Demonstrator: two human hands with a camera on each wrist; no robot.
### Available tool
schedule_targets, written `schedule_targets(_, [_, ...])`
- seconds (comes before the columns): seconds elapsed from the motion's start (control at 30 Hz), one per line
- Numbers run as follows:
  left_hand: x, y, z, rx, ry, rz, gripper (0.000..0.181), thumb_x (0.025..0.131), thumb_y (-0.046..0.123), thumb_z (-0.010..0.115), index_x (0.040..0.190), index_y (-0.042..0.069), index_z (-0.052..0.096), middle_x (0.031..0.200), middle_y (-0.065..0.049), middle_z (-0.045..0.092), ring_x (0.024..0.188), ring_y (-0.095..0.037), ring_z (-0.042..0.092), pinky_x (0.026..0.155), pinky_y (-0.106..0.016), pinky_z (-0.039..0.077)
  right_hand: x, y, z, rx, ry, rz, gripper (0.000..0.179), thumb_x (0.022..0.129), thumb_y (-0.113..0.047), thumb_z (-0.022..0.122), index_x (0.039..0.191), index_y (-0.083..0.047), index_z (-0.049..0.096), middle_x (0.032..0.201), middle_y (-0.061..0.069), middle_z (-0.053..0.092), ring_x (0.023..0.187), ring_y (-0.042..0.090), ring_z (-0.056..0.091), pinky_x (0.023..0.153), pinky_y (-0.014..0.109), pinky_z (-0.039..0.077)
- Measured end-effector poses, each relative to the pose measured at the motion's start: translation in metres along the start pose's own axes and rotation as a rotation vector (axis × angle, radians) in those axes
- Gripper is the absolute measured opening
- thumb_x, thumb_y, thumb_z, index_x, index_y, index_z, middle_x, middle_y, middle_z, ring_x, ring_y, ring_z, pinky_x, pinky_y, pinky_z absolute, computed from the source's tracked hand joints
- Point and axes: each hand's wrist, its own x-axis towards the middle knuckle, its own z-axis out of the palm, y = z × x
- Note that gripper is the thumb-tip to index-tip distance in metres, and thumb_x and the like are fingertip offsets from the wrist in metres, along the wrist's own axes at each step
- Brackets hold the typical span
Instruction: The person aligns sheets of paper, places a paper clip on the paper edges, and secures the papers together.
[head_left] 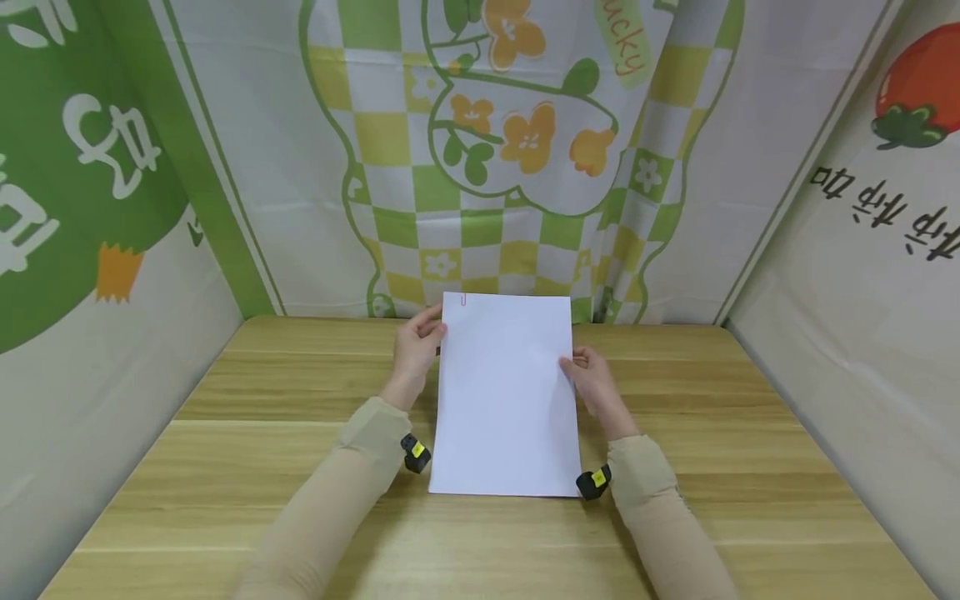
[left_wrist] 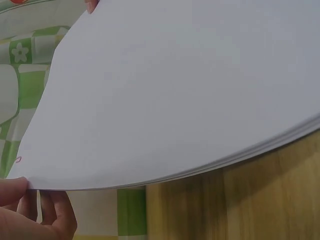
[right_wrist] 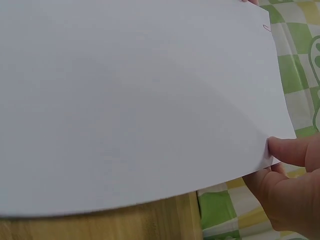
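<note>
A stack of blank white paper [head_left: 506, 400] is held up over the table, its far end raised. A red paper clip [head_left: 463, 299] sits on its top edge near the left corner; it shows in the left wrist view as a small red loop. My left hand [head_left: 417, 346] pinches the left edge near that clipped corner, thumb on top and fingers beneath. On the opposite edge, my right hand [head_left: 592, 381] pinches the paper between thumb and fingers, a little lower down. Several sheet edges show along the side of the stack in the left wrist view.
The wooden table [head_left: 262, 467] extends around the paper on all sides. Behind it hangs a green-and-yellow checked curtain [head_left: 517, 225], with printed cloth walls at the left and right. A small black camera is strapped to each wrist.
</note>
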Motion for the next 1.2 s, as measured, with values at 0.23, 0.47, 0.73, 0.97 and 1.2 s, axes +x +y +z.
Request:
schedule_targets(0.23, [0.004,-0.009,0.0,0.0,0.007,-0.056,0.039,0.093,0.003,0.055,0.131,0.012,0.056,0.118,-0.017,0.061,0.095,-0.017,0.059,0.079,-0.032,0.052,0.002,0.004,0.002,0.032,-0.011,0.036,0.032,0.097,-0.012,0.051,0.122,0.006,0.046,0.103,0.011,0.055,0.075,0.009,0.047,0.059,0.019,0.039])
schedule_targets(0.47, [0.01,-0.016,-0.002,0.045,-0.004,-0.106,0.041,0.093,0.004,0.055,0.133,0.016,0.055,0.124,-0.015,0.059,0.107,-0.022,0.057,0.081,-0.03,0.051,0.005,0.005,0.004,0.048,-0.028,0.066,0.03,0.097,-0.012,0.051,0.121,0.005,0.045,0.092,0.004,0.051,0.068,0.008,0.044,0.056,0.02,0.037])
schedule_targets(0.73, [0.012,-0.019,-0.001,0.046,-0.02,-0.137,0.043,0.091,0.002,0.057,0.131,0.018,0.056,0.121,-0.012,0.06,0.107,-0.021,0.057,0.086,-0.031,0.05,0.009,0.008,0.005,0.042,-0.046,0.096,0.036,0.098,-0.012,0.049,0.127,0.007,0.042,0.1,0.008,0.048,0.075,0.011,0.044,0.062,0.023,0.038])
schedule_targets(0.97, [0.012,-0.019,0.002,0.053,-0.023,-0.158,0.045,0.09,0.0,0.057,0.132,0.016,0.055,0.123,-0.014,0.059,0.108,-0.023,0.056,0.088,-0.034,0.05,0.013,0.012,0.006,0.028,-0.052,0.132,0.039,0.098,-0.012,0.047,0.131,0.007,0.04,0.118,0.016,0.045,0.09,0.017,0.046,0.068,0.023,0.041])
schedule_targets(1.2, [0.012,-0.022,0.002,0.074,-0.055,-0.166,0.045,0.091,0.004,0.057,0.134,0.017,0.054,0.124,-0.014,0.056,0.111,-0.024,0.052,0.09,-0.036,0.047,0.018,0.016,0.007,0.019,-0.058,0.154,0.041,0.098,-0.012,0.046,0.135,0.006,0.039,0.127,0.02,0.044,0.101,0.022,0.047,0.079,0.03,0.045])
